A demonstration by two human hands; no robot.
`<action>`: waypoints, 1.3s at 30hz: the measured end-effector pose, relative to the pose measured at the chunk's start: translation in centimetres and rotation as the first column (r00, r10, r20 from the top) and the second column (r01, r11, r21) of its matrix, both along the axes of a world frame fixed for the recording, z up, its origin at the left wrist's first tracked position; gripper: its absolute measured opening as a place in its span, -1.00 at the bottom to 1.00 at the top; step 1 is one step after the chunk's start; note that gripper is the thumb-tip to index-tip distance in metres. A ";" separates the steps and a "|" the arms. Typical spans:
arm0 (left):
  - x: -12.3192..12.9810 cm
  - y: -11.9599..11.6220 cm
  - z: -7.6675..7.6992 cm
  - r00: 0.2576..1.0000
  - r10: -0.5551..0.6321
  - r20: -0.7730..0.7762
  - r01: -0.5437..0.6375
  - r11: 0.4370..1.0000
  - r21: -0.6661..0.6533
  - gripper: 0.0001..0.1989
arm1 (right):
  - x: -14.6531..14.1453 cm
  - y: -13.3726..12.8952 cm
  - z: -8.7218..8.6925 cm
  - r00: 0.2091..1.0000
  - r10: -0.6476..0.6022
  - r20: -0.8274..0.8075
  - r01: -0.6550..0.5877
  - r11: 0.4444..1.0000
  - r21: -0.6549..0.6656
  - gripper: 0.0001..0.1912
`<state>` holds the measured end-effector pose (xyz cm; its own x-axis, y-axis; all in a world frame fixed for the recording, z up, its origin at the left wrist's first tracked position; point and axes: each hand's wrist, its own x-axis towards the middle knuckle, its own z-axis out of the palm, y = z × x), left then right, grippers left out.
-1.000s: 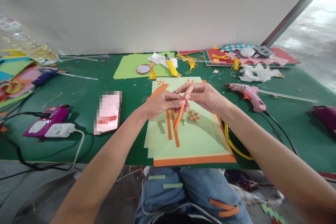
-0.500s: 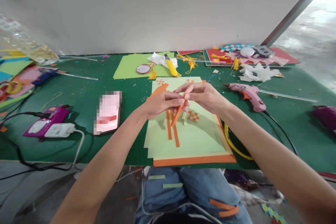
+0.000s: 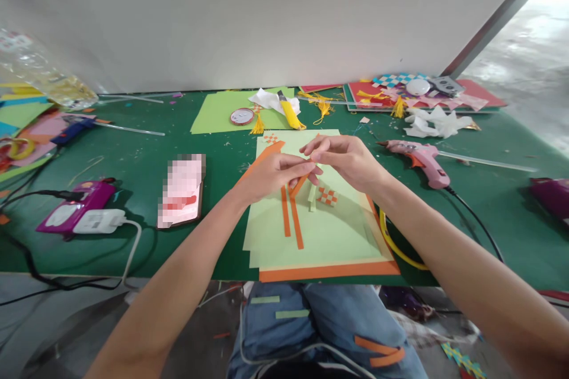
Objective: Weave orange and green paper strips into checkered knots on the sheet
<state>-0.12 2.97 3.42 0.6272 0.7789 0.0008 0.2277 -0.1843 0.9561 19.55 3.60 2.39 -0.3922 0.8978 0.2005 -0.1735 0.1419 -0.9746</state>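
Observation:
Over the pale green sheets, my left hand pinches an orange paper strip that slants down from the fingers. My right hand meets it at the strip's upper end, thumb and fingertips closed on the strip. Beneath the hands lie more orange strips, a folded green strip and an orange-and-white checkered woven piece. Orange paper shows under the front edge of the green sheets.
A phone and purple power strip lie left. The pink glue gun and yellow ring are right. Behind sit a yellow cutter, tape roll and crumpled tissue. Strips rest on my lap.
The orange strip has drawn up into my fingers, so less of it hangs below them. My right hand's fingers have curled and shifted slightly at the strip's upper end.

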 end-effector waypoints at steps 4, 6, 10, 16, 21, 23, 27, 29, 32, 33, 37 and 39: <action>0.3 -0.5 0.3 0.996 0.060 -0.063 -0.054 0.994 0.096 -0.62 | 0.0 0.1 0.1 0.998 -0.054 0.017 0.053 0.998 0.017 -0.91; 0.4 -0.7 0.3 0.994 0.082 -0.077 -0.072 0.990 0.124 -0.62 | -0.1 0.0 0.1 0.995 -0.095 0.008 0.095 0.995 -0.007 -0.91; 0.5 -0.6 0.1 0.992 0.088 -0.090 -0.073 0.985 0.153 -0.63 | 0.0 0.3 0.0 0.979 -0.201 -0.039 0.197 0.975 -0.104 -0.90; 0.4 -0.3 -0.2 0.993 0.075 -0.093 -0.062 0.990 0.127 -0.64 | 0.8 1.1 -0.1 0.956 -0.262 -0.134 0.236 0.953 -0.188 -0.88; 0.4 -0.3 -0.1 0.996 0.062 -0.060 -0.055 0.992 0.117 -0.69 | 1.5 1.6 0.0 0.936 -0.325 -0.133 0.290 0.930 -0.225 -0.87; 0.4 -0.3 0.0 0.995 0.067 -0.068 -0.059 0.992 0.109 -0.68 | 1.7 1.7 0.0 0.922 -0.360 -0.140 0.320 0.916 -0.243 -0.89; 0.4 -0.3 -0.1 0.996 0.069 -0.061 -0.062 0.993 0.102 -0.67 | 1.9 1.9 0.2 0.895 -0.402 -0.194 0.347 0.900 -0.264 -0.86; 0.4 -0.3 -0.1 0.996 0.070 -0.054 -0.065 0.993 0.096 -0.67 | 2.0 2.0 0.3 0.887 -0.411 -0.211 0.350 0.896 -0.273 -0.84; 0.3 -0.3 -0.1 0.996 0.070 -0.055 -0.066 0.995 0.080 -0.66 | 1.9 2.0 0.4 0.880 -0.428 -0.204 0.367 0.887 -0.280 -0.85; 0.3 -0.3 -0.1 0.996 0.069 -0.058 -0.065 0.995 0.075 -0.66 | 1.9 2.0 0.4 0.879 -0.434 -0.199 0.374 0.885 -0.278 -0.84; 0.3 -0.2 -0.3 0.995 0.065 -0.077 -0.060 0.996 0.073 -0.65 | 2.0 2.1 0.3 0.881 -0.436 -0.185 0.386 0.887 -0.255 -0.82; 0.3 -0.2 -0.3 0.994 0.073 -0.085 -0.065 0.994 0.089 -0.64 | 2.0 2.1 0.2 0.884 -0.433 -0.179 0.386 0.890 -0.243 -0.82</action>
<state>0.19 2.76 3.10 0.5724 0.8198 0.0167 0.3255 -0.2459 0.9130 21.56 5.71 2.58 0.0534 0.9976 0.0436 -0.3563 0.0598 -0.9325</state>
